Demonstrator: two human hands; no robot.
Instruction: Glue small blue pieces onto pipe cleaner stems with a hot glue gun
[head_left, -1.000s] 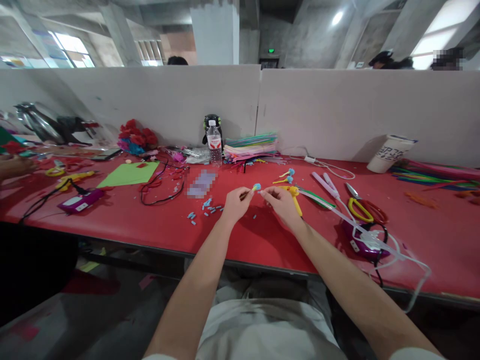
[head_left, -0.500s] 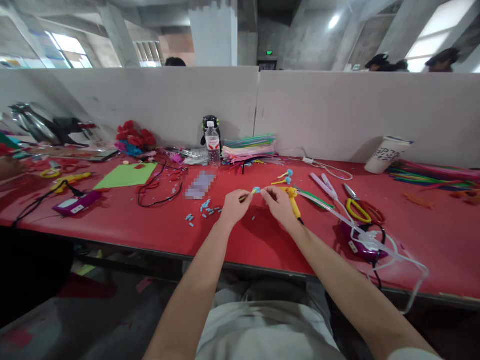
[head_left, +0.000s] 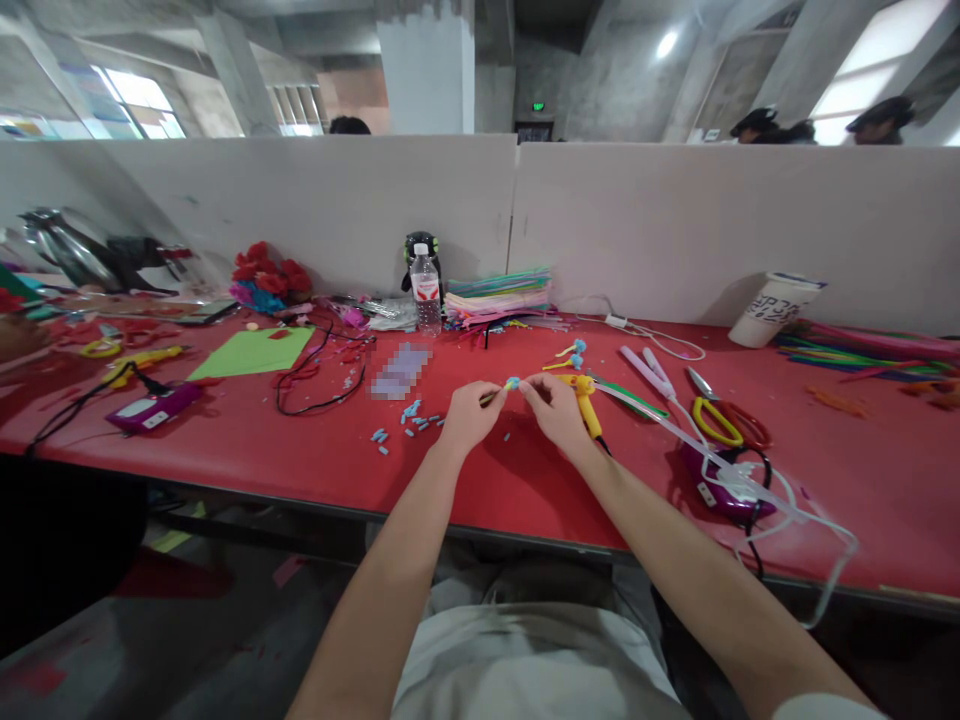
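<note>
My left hand (head_left: 472,412) pinches the yellow stem of a small pipe-cleaner flower (head_left: 513,383) with a blue head. A thin dark piece shows at its fingers, too small to name. My right hand (head_left: 553,408) has thumb and forefinger closed at the blue head; whether they grip a loose blue piece there is hidden. Just right of that hand lies a yellow glue gun (head_left: 589,408). Behind it are two similar blue flowers (head_left: 576,354) on yellow stems. Several short blue pieces (head_left: 420,422) are scattered to the left on the red table (head_left: 480,500).
A water bottle (head_left: 426,290) and a stack of coloured pipe cleaners (head_left: 499,295) stand at the partition. To the right are a pink straightener-like tool (head_left: 649,372), scissors (head_left: 718,420), a purple box with cables (head_left: 724,485) and a paper cup (head_left: 772,310). Green sheet (head_left: 255,352) lies left.
My right hand has shifted slightly left, its fingertips closer against the blue head. My left hand stays almost where it was, still on the stem.
</note>
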